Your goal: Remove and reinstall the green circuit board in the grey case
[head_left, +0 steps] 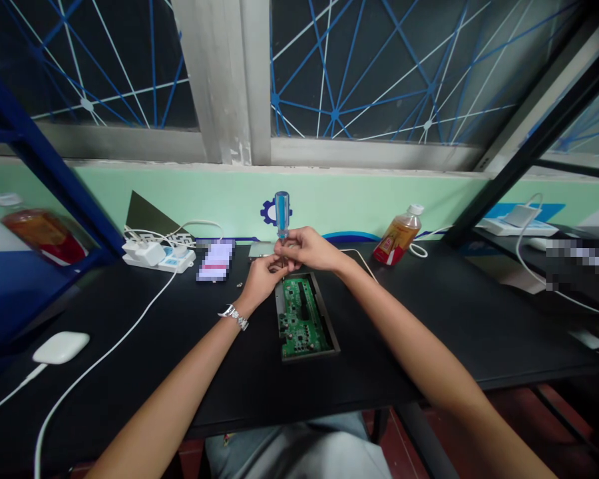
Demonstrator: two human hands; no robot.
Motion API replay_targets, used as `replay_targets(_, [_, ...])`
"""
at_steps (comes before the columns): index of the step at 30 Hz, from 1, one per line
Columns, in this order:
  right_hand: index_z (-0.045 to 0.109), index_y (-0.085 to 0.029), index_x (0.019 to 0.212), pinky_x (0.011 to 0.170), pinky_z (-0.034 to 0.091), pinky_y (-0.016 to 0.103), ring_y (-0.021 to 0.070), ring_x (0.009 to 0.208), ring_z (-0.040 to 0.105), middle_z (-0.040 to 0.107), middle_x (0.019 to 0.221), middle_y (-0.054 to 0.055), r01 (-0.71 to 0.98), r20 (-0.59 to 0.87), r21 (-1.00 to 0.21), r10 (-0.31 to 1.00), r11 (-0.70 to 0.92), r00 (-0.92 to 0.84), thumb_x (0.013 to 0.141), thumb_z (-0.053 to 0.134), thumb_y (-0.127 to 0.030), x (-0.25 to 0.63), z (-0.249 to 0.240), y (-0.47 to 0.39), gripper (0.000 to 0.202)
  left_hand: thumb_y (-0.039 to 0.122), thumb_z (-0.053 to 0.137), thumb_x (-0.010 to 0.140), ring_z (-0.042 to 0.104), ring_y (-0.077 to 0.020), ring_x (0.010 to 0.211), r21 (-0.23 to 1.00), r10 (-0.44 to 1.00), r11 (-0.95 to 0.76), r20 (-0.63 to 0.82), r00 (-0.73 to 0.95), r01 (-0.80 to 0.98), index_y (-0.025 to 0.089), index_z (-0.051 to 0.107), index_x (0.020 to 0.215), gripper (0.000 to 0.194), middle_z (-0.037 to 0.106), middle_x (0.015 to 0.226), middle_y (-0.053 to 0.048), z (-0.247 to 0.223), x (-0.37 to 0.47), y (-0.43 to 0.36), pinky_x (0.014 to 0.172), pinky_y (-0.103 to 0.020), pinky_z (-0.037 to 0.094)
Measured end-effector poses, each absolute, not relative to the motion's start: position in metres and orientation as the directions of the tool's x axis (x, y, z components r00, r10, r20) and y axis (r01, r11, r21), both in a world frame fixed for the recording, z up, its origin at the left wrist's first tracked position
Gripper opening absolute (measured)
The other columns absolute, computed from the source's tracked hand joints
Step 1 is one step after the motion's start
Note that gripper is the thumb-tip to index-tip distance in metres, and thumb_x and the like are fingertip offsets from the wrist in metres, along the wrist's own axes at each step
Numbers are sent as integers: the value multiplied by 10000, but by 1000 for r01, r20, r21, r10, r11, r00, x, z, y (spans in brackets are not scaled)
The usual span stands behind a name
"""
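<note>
A screwdriver (282, 213) with a clear and blue handle stands upright over the far-left corner of an open metal case (333, 332). My right hand (310, 249) is closed round it just below the handle. Beside it my left hand (262, 285), with a watch (234, 317) on the wrist, has its fingertips pinched at the lower shaft; what lies between them is hidden. Inside the case lies a green circuit board (299, 313), its far end partly covered by my hands. A small metal bit, perhaps a screw (239, 285), rests left of my left hand.
A flat metal plate (262, 249) lies behind my hands. Left are a phone (216, 260), a power strip (177, 259) with cables and a white earbud case (61, 347). A drink bottle (398, 236) leans at right. Shelf frames (509, 169) flank the black table (379, 332).
</note>
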State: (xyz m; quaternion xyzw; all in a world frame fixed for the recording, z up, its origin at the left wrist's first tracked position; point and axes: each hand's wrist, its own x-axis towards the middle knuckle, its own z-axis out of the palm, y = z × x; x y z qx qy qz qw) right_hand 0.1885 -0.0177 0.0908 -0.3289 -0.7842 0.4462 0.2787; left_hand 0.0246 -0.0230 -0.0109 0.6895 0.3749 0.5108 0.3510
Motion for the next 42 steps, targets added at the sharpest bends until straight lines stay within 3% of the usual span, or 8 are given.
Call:
replay_targets(9, [633,-152,857,496,528,253,158,580,676,689,647,22,285,185,-876,815,390,-549,839,695,-345,194,93,-13,203,373,679,886,734,-228,982,914,875,-397,351,334,79,149,734,1120,329,767,1089,-116,-2,5,-30,937,-376,565])
replay_targets(17, [648,-133,991,488,529,220,140,625,698,718,810,51,283,136,-886,789,368,-599,879,600,-229,193,95,-17,155,367,711,854,740,-229,894,878,881,-450,407,240,162,147,754,965,250,779,978,-106,-4,5,-29,848,-346,586])
replay_targets(22, [642,-128,1038,517,557,239,142,625,686,706,806,54,264,92,-907,767,327,-635,860,643,-257,189,95,-21,219,341,655,894,735,-221,863,847,862,-491,439,253,203,138,737,965,230,783,926,-88,-6,13,-28,814,-315,563])
replay_targets(27, [668,-128,947,531,550,238,135,599,672,691,715,35,290,97,-889,764,355,-638,873,649,-295,187,91,-20,184,368,666,884,738,-228,820,851,874,-477,432,222,219,133,740,868,247,784,863,-87,-10,20,-25,775,-307,561])
replay_targets(33, [639,-135,799,468,534,240,157,564,670,681,651,32,336,211,-850,845,407,-491,816,704,-256,191,89,-13,138,410,722,845,744,-244,900,906,895,-405,367,254,119,135,753,970,304,785,970,-110,-4,16,-30,851,-354,578])
replay_targets(37, [658,-125,857,467,530,223,157,573,687,684,651,29,306,169,-876,833,372,-527,831,674,-230,195,93,-13,109,402,718,850,732,-244,975,913,899,-393,355,256,111,139,747,1057,336,773,1062,-121,-3,6,-32,894,-365,574])
replay_targets(42, [660,-124,972,490,533,201,122,601,683,725,812,50,282,109,-899,793,336,-599,858,619,-202,194,96,-17,144,379,738,828,733,-229,869,888,898,-425,388,209,178,129,750,955,281,777,943,-107,-3,3,-31,821,-345,578])
